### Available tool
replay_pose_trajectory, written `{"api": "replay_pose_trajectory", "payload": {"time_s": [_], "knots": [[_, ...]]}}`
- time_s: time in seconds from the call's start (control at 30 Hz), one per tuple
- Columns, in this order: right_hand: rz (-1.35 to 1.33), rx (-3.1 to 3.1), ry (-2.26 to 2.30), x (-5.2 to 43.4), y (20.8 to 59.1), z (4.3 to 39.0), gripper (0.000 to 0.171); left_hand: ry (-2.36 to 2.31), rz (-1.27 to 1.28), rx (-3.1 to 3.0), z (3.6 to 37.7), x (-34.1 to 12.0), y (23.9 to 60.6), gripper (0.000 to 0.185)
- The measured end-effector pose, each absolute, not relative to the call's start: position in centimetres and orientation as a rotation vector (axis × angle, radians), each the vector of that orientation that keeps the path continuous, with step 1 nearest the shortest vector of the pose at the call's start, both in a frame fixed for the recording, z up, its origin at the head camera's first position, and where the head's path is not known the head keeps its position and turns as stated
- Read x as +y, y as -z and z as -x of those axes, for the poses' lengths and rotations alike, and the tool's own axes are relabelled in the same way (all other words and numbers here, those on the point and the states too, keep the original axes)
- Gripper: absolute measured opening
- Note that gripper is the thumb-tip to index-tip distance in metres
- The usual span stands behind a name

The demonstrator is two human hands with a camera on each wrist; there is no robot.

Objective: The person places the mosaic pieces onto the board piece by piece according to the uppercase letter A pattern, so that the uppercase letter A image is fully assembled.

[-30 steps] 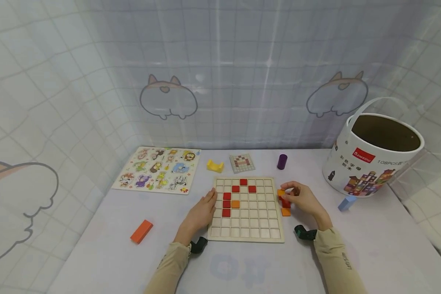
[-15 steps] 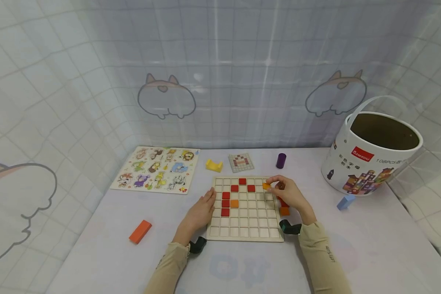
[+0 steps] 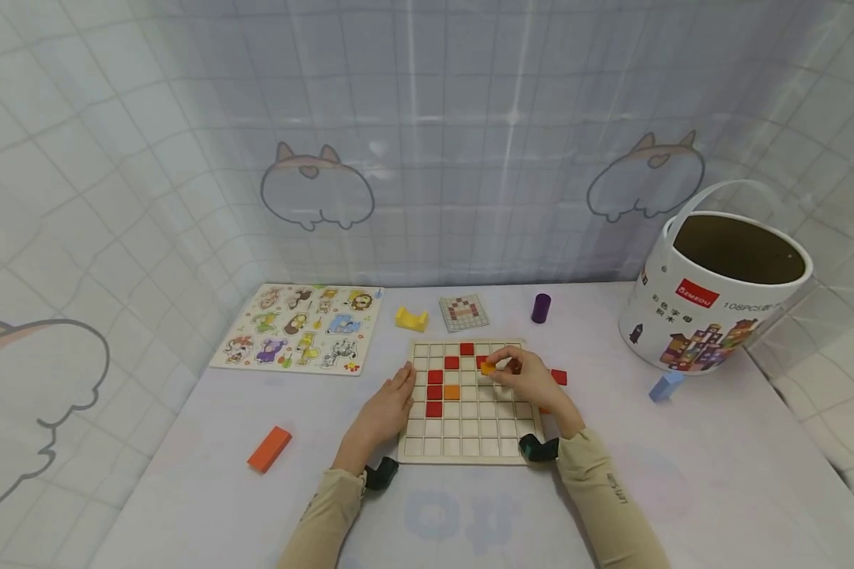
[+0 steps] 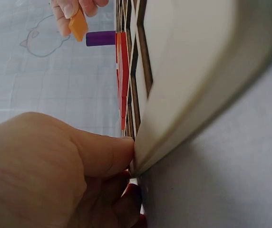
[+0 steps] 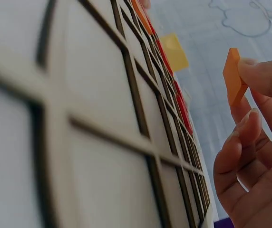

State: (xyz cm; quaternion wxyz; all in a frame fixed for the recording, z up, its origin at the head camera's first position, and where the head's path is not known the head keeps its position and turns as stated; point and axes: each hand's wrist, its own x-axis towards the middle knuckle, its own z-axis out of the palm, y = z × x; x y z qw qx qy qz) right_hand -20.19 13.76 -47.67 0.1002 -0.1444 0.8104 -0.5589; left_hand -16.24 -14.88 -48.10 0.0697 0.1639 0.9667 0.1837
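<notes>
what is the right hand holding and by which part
The right hand pinches a small orange tile by one edge, above the grid board. The left hand only touches the board's left edge.

Grid board (image 3: pixel 470 427): pale unfinished wood, matt, dark cut lines. Orange tile (image 3: pixel 488 367): painted wood, smooth, matt. Red tiles (image 3: pixel 435 393): same paint finish. Bucket (image 3: pixel 697 316): printed cardboard, slight sheen. Table cover (image 3: pixel 683 474): smooth cloth-like sheet.

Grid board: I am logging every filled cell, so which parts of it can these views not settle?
- Head view: the right hand with its orange tile covers cells of the grid board.
- Left wrist view: the board is edge-on; cells unreadable.
- Right wrist view: near cells blurred, far rows too compressed.
</notes>
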Motion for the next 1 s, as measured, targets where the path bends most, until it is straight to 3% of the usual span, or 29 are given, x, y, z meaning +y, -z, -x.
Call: {"api": "replay_pose_trajectory", "payload": {"time_s": [0.5,1.0], "knots": [[0.687,2.564,1.417,11.5,49.5,20.0,0.017,-0.556,-0.495,2.922,16.2,-14.8,48.1,0.052],[0.630,2.594,1.343,10.7,49.6,19.7,0.022,-0.549,-0.489,2.926,16.1,-14.7,48.1,0.053]]}}
